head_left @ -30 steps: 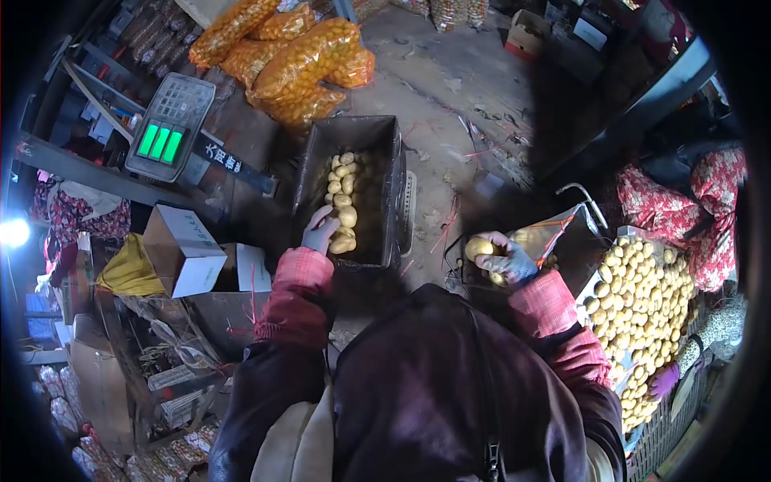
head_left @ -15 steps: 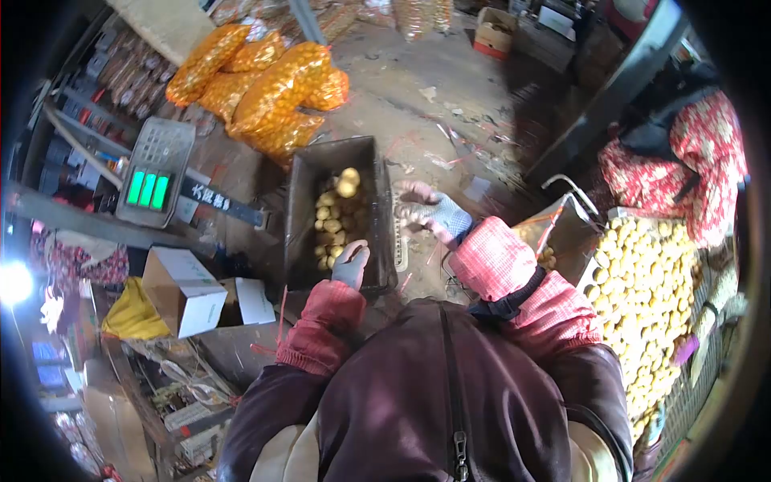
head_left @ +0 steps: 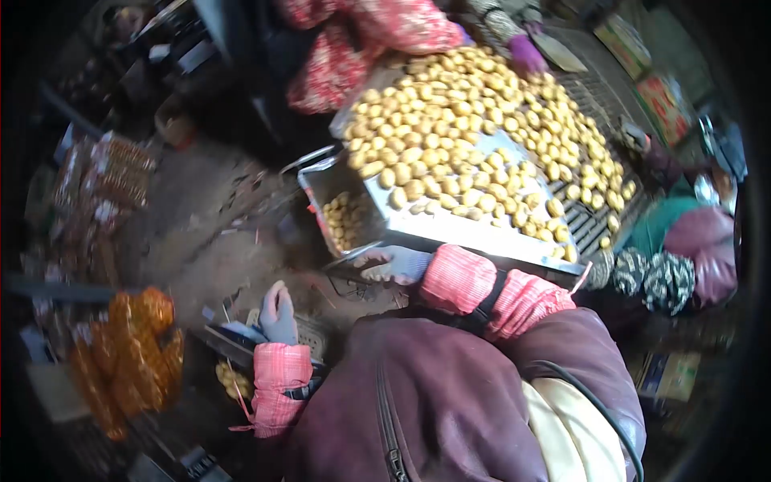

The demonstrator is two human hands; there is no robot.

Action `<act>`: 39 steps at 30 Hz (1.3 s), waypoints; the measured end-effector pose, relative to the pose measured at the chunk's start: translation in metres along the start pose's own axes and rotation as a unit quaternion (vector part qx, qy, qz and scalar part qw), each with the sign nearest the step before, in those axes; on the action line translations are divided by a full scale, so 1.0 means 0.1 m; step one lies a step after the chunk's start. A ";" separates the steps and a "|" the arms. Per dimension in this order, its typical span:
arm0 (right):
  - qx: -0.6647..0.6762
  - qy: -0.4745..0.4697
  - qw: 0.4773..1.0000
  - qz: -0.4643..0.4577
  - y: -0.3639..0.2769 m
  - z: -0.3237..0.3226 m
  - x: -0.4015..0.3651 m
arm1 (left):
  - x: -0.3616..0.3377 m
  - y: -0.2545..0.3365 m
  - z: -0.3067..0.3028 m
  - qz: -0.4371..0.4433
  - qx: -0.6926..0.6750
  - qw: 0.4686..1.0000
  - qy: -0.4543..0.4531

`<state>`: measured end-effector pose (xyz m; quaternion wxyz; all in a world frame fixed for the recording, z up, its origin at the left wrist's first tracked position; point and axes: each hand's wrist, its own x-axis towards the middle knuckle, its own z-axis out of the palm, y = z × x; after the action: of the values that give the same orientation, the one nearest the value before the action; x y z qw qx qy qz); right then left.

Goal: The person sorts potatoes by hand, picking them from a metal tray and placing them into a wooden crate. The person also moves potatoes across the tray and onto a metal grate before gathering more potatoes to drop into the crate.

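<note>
My left hand [head_left: 278, 317], in a grey-coated glove, is raised with its fingers stretched out and nothing seen in them. Below it, partly behind my sleeve, are potatoes [head_left: 231, 379] in a dark crate. My right hand [head_left: 393, 263], gloved alike, reaches leftward with fingers extended at the lower corner of a metal bin [head_left: 320, 215]. Inside that bin lies a pile of potatoes [head_left: 345, 221]. Beside the bin, many potatoes [head_left: 458, 120] are spread over a sorting table with a pale metal front edge [head_left: 450, 233].
A purple-gloved hand [head_left: 526, 55] of another person is at the table's far side. Someone in a patterned sleeve [head_left: 654, 277] stands at its right end. Slotted bars [head_left: 590, 217] show under the potatoes. Orange net bags [head_left: 132, 353] lie at left.
The view has swung right, bringing the sorting table and metal bin to the middle. My right hand has gone from beside the dark crate to the bin; my left hand has risen from the crate.
</note>
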<state>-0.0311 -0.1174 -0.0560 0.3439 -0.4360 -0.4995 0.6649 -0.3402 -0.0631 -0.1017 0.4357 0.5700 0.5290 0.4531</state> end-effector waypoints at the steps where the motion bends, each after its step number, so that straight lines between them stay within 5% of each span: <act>1: 0.013 0.029 0.999 0.010 -0.05 -0.11 -0.22 | 0.05 0.19 0.19 -0.024 -0.030 0.998 -0.056; 2: 0.006 0.070 0.996 0.051 -0.08 -0.19 -0.39 | 0.21 0.07 0.33 -0.039 -0.005 0.992 -0.124; 4: 0.003 0.130 0.986 0.109 -0.14 -0.41 -0.68 | 0.43 0.30 0.88 0.157 0.100 0.961 -0.206; 6: 0.007 0.170 0.974 0.147 -0.42 -0.53 -1.13 | 0.47 0.67 1.37 0.180 0.119 0.932 -0.292; 7: 0.026 0.200 0.970 0.135 -0.31 -0.58 -1.29 | 0.48 0.83 1.65 0.282 0.131 0.895 -0.319; 13: 0.045 0.363 0.928 0.066 0.28 -1.03 -2.08 | 0.44 1.03 2.97 0.432 0.282 0.703 -0.489; 14: 0.088 0.417 0.899 0.103 -0.01 -1.01 -2.26 | 0.45 1.01 3.08 0.446 0.315 0.679 -0.491; 16: -0.135 0.539 0.828 0.074 0.11 -1.19 -2.61 | 0.51 0.96 3.25 0.471 0.379 0.628 -0.489; 18: -0.451 0.557 0.688 0.113 0.45 -1.58 -2.99 | 0.60 0.96 3.36 0.474 0.389 0.628 -0.479; 20: -0.486 0.613 0.582 0.222 0.43 -1.66 -3.22 | 0.63 0.90 3.32 0.505 0.382 0.637 -0.439; 24: -0.447 0.589 0.620 0.262 0.28 -2.00 -3.15 | 0.61 1.02 3.28 0.493 0.398 0.638 -0.438; 26: -0.476 0.565 0.647 0.188 0.44 -2.26 -2.96 | 0.62 1.01 3.31 0.494 0.422 0.638 -0.413; 28: -0.526 0.504 0.614 0.303 0.45 -2.40 -2.80 | 0.66 1.00 3.30 0.478 0.446 0.656 -0.377; 34: -0.450 0.549 0.670 0.217 0.16 -2.36 -2.81 | 1.05 0.74 3.30 0.440 0.422 0.721 -0.331; 39: -0.468 0.446 0.745 0.164 0.30 -2.29 -2.52 | 0.85 1.04 3.23 0.378 0.303 0.788 -0.381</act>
<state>0.2765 -0.2668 -0.0532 0.1661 -0.8643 -0.4584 0.1239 -0.0003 0.0102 -0.0633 0.2004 0.9535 0.1727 0.1441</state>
